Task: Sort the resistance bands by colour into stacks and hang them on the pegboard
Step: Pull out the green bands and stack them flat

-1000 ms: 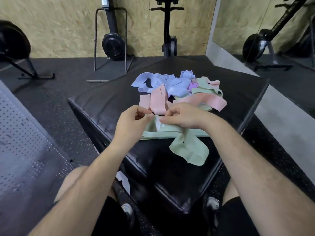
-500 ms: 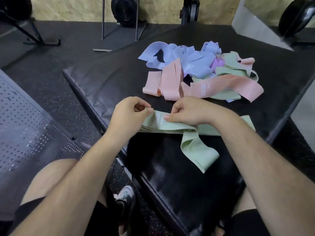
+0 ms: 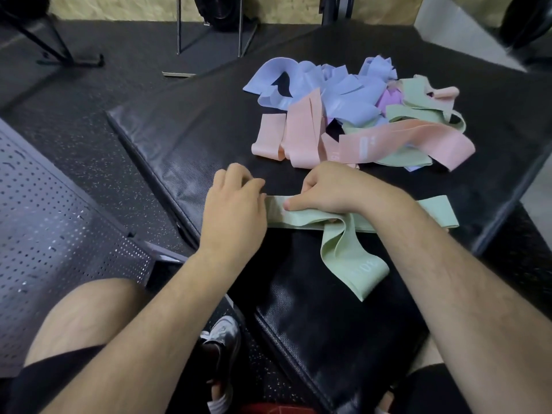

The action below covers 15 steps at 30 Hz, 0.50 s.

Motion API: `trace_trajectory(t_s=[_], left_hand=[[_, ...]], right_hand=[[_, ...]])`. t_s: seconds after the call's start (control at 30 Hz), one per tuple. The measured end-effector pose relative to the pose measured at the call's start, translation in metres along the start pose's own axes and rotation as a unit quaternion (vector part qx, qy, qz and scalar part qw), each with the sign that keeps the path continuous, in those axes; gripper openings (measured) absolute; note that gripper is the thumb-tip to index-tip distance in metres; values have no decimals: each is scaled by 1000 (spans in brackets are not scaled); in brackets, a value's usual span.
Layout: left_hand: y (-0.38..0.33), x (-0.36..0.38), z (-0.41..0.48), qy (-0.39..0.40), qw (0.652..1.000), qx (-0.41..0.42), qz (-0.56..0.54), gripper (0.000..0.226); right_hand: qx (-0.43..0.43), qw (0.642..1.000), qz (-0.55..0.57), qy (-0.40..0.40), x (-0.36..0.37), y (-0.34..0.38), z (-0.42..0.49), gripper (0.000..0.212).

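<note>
The pegboard (image 3: 59, 228) lies at my far left, on the floor beside the black pad (image 3: 194, 138). My left hand (image 3: 236, 210) is at the left end of the green bands (image 3: 301, 218), with the fingers curled. Whether it pinches that end I cannot tell, because the hand covers it. The green bands lie along the near edge of the pad, their long axis running left to right, and one loop hangs over the edge toward me. My right hand (image 3: 334, 189) grips them, thumb on top. The mixed pile (image 3: 352, 106) lies beyond, toward the far right corner. I judge the stack must travel left, so my left hand is nearer.
</note>
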<state>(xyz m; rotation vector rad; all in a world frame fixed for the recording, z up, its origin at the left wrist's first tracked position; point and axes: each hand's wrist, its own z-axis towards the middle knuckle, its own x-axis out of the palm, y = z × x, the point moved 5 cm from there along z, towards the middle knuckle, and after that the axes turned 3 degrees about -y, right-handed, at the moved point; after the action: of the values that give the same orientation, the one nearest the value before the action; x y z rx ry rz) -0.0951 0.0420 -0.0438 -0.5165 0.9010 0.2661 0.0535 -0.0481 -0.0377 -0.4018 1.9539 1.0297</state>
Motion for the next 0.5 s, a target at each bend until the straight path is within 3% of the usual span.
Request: trace_trajectory(t_s=[0.13, 0.3, 0.5], left_hand=[[-24, 10, -9, 33, 990, 124, 51, 41], [-8, 33, -22, 145, 986, 71, 51, 59], [-7, 36, -22, 159, 985, 52, 34, 68]], right_hand=[[-10, 1000, -2, -4, 2, 3, 0, 35], [-19, 1000, 5, 11, -13, -3, -11, 35], [-12, 1000, 21, 6, -27, -12, -20, 35]])
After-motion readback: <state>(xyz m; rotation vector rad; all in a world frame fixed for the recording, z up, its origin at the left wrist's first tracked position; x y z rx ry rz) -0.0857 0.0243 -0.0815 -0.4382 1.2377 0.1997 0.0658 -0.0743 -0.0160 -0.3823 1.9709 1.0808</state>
